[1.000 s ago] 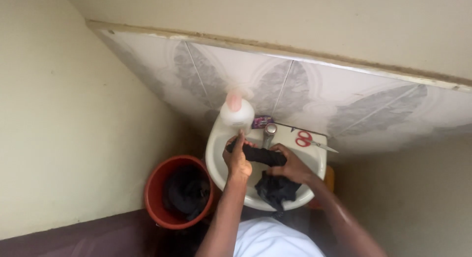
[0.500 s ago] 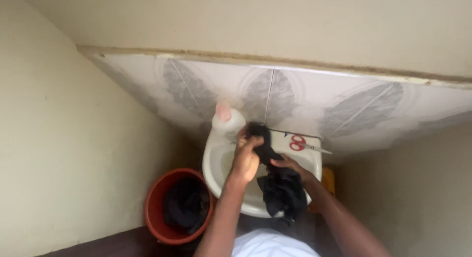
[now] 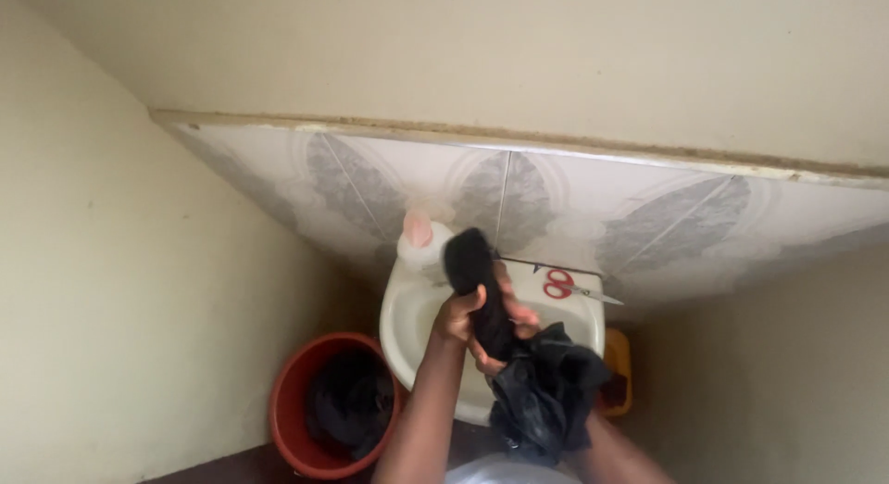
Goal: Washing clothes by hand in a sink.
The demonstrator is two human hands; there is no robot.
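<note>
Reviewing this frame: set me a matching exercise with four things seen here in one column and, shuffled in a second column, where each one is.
Things:
1. black cloth
2. scissors
3. red bucket
4. white bottle

Places:
A. on the floor, left of the white sink
B. at the sink's back left corner
C. gripped in both hands over the sink
D. on the sink's back ledge, right side

Pairs: 1-C, 2-D, 3-A, 4-B

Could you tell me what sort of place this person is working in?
Probably a small bathroom or washroom corner: a white washbasin fixed against a tiled wall, a red bucket beside it holding dark laundry, and both hands wringing a black cloth over the basin.
</note>
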